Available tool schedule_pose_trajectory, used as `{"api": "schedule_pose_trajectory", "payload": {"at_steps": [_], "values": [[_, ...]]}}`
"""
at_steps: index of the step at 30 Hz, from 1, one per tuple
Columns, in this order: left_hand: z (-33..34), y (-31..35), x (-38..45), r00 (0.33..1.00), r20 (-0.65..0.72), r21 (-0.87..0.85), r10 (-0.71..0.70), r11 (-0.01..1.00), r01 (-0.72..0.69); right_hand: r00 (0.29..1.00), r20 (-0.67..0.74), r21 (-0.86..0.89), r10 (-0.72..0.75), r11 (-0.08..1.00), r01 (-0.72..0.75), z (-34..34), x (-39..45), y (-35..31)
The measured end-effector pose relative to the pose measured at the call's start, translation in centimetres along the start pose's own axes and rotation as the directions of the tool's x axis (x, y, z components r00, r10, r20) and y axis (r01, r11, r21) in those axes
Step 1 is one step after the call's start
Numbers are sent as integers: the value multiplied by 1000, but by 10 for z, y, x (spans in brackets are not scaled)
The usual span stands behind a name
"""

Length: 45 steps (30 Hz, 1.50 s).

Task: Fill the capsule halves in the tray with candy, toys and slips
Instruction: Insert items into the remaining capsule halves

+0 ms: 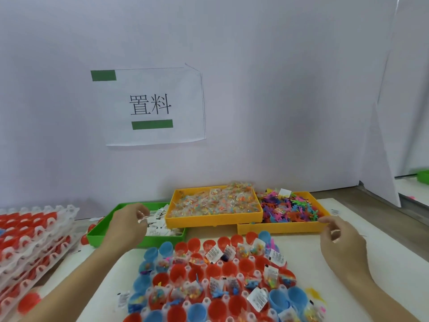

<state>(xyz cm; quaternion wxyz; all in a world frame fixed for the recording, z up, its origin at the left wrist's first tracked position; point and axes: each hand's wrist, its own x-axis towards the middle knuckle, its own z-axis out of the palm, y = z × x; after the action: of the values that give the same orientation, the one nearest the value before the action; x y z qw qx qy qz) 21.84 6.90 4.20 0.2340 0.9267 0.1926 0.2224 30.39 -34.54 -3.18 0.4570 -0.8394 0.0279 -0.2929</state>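
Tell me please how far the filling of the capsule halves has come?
Partly done. Several halves in the tray already hold candy packets, toys and slips. In hand: the left hand reaches into the green bin of slips; the right hand looks empty. Left: many red and blue halves remain empty.

Two bare forearms reach forward from the lower corners. The left hand is raised with its back to the camera, fingers curled inward. The right hand hovers apart from it, fingers loosely bent, thumb and fingertips close together.
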Motion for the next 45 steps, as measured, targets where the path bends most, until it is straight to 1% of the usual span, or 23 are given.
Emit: {"api": "schedule_pose_trajectory", "payload": {"at_steps": [2,5,7,9,12,14,16,18,20,22,23,25,27,30,31,33,34,36,38,40,43,45], "values": [[7,-9,16,999,51,20,-11,1000,10,1000,-4,-3,19,1000,-19,-1,1,2],[20,-13,30,978,208,66,11,997,-26,998,22,-7,63,998,-62,-2,4,4],[27,-9,37,959,284,98,18,994,-48,997,28,-16,74,997,-73,-1,5,4],[33,-4,42,949,316,117,26,991,-66,997,26,-15,74,997,-74,1,4,5],[41,0,47,948,316,137,35,987,-83,997,27,-5,68,998,-68,2,5,5],[45,-2,48,956,291,141,38,987,-83,998,30,3,55,998,-55,3,5,4],[49,-4,47,972,234,113,37,991,-65,999,30,10,36,999,-36,3,5,5],[50,-4,45,993,111,57,30,998,-37,999,37,13,29,999,-29,4,3,4],[48,1,42,998,-47,-3,47,999,-47,999,38,17,14,1000,-15,4,3,3],[44,12,40,979,-175,-33,103,993,-110,999,34,7,-29,1000,28,3,2,2],[42,20,39,967,-214,-33,141,988,-152,998,41,-10,-53,998,54,3,1,1],[40,41,33,941,-237,-38,240,966,-256,991,62,-71,-118,990,123,3,-1,-1],[43,67,23,908,-194,-67,370,919,-389,977,144,-171,-155,969,179,5,-3,-2],[57,107,1,813,-62,-116,579,805,-582,942,316,-381,-109,895,231,7,-6,-1],[65,121,-6,774,-11,-126,633,767,-630,932,351,-410,-96,878,245,8,-6,0],[84,149,-18,688,81,-142,722,691,-709,924,372,-413,-90,875,252,9,-6,3],[95,163,-24,651,136,-143,747,665,-733,925,369,-408,-90,879,248,9,-6,3],[117,189,-32,604,247,-115,758,642,-758,931,353,-396,-94,886,239,9,-6,5],[136,210,-36,588,330,-83,739,643,-761,937,328,-368,-121,897,245,9,-6,7],[151,225,-37,591,372,-76,716,658,-749,945,297,-320,-137,918,234,10,-5,8],[167,239,-37,613,363,-69,702,677,-733,954,260,-277,-152,934,225,11,-4,9],[172,244,-35,638,342,-102,690,702,-704,953,254,-263,-168,936,235,12,-4,10]]}}
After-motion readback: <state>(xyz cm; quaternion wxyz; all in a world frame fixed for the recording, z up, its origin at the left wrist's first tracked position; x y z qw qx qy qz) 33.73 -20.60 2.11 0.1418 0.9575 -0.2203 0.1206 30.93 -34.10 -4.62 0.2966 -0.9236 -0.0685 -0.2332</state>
